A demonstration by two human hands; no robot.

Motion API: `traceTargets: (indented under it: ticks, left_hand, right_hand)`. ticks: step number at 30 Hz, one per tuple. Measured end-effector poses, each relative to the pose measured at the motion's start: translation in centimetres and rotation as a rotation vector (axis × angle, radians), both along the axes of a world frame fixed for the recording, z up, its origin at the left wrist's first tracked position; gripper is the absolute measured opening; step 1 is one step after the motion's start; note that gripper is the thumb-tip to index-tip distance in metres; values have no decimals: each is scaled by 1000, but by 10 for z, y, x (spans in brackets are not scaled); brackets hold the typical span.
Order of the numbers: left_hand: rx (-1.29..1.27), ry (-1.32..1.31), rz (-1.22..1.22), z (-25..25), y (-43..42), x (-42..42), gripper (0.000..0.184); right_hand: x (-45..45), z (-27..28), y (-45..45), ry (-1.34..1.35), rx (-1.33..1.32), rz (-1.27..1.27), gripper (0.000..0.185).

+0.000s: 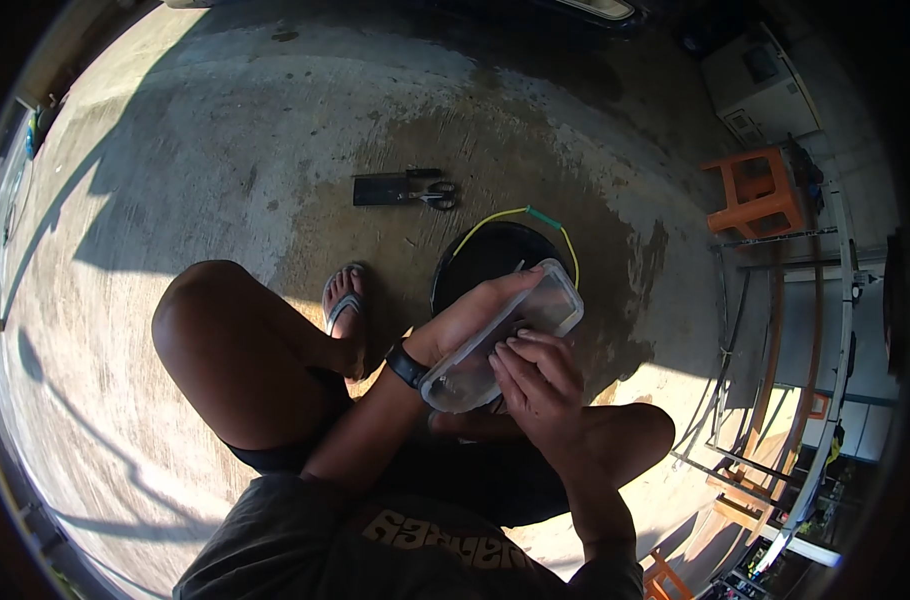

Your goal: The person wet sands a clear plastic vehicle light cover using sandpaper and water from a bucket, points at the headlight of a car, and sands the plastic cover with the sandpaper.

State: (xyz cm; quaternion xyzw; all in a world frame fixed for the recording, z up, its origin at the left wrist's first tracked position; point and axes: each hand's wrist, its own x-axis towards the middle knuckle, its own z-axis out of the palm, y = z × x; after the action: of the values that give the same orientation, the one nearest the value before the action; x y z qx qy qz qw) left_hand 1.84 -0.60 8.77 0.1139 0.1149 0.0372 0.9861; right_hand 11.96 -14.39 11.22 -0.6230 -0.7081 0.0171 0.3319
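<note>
A clear plastic container (pixel 457 383) is tilted above a black bucket (pixel 472 262) that has a yellow and green handle. My left hand (pixel 472 318), with a dark watch on its wrist, is wrapped round the container's left side. On the container's right side is my right hand (pixel 540 385), its fingers bent together at the opening. A small dark thing shows near those fingertips, too small to make out. On the concrete beyond lie scissors (pixel 439 195) beside a black flat object (pixel 379 190).
An orange stool (pixel 758 191) stands at the upper right, near a white cabinet (pixel 760 88). Metal frames (pixel 743 340) line the right side. My bent knees flank the bucket, and my sandalled foot (pixel 345 308) rests left of it. Wet patches darken the concrete.
</note>
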Motion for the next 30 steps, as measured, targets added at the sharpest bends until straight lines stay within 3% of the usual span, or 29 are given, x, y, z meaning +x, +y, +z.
traceTargets:
  ticks: [3, 6, 10, 11, 14, 15, 19, 23, 26, 28, 30]
  left_hand:
    - [40, 21, 17, 3, 1, 0, 56]
    - [23, 17, 34, -1, -1, 0, 56]
    - [48, 27, -24, 8, 3, -5, 56]
    - [87, 66, 74, 3, -2, 0, 56]
    - [103, 8, 5, -9, 1, -1, 66]
    - [41, -45, -56, -8, 5, -5, 66]
    - [75, 69, 28, -9, -2, -1, 68]
    - [101, 62, -11, 0, 4, -3, 64]
    - [-1, 59, 20, 2, -1, -1, 62]
    - [4, 42, 15, 1, 1, 1, 66]
    - [103, 1, -84, -7, 6, -4, 74]
  right_hand:
    - [-14, -5, -13, 14, -31, 176, 27]
    - [8, -7, 2, 0, 33, -100, 30]
    - [-17, 2, -13, 42, -57, 163, 28]
    - [-3, -3, -3, 3, 11, 41, 28]
    - [-6, 2, -2, -7, 27, 18, 28]
    - [-20, 0, -14, 13, -22, 172, 33]
    - [13, -11, 3, 8, 63, -51, 28]
    - [-25, -4, -15, -1, 0, 165, 30]
    - [14, -13, 4, 32, 40, -60, 28]
    - [10, -8, -10, 284, -112, 18, 29]
    - [-16, -7, -14, -14, -30, 171, 31]
